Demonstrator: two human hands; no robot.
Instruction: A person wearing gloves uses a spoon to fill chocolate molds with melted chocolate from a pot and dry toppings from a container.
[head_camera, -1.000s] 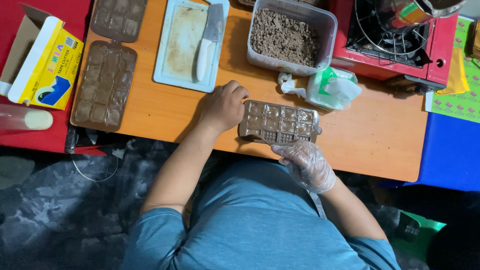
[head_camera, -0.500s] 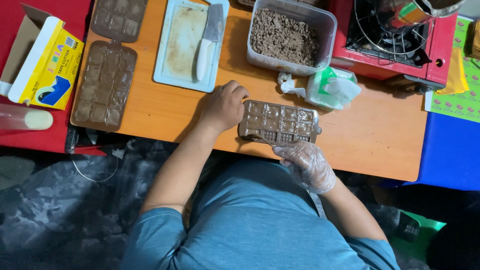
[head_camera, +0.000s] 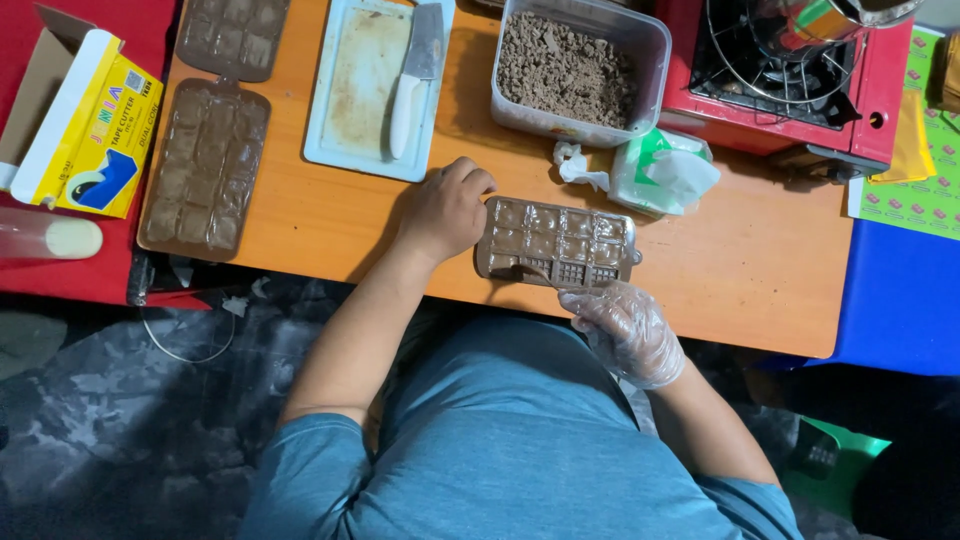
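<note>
The bare left hand (head_camera: 447, 208) steadied the chocolate mould (head_camera: 558, 244) near the counter (head_camera: 700, 275) edge; the gloved right hand (head_camera: 628, 330) pinched a small tool there. A slip could tip it off.

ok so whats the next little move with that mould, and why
Probably draw the tool in the gloved right hand along the mould into the near-row cells, which look less filled than the rest, while the bare left hand steadies its left end.
</note>
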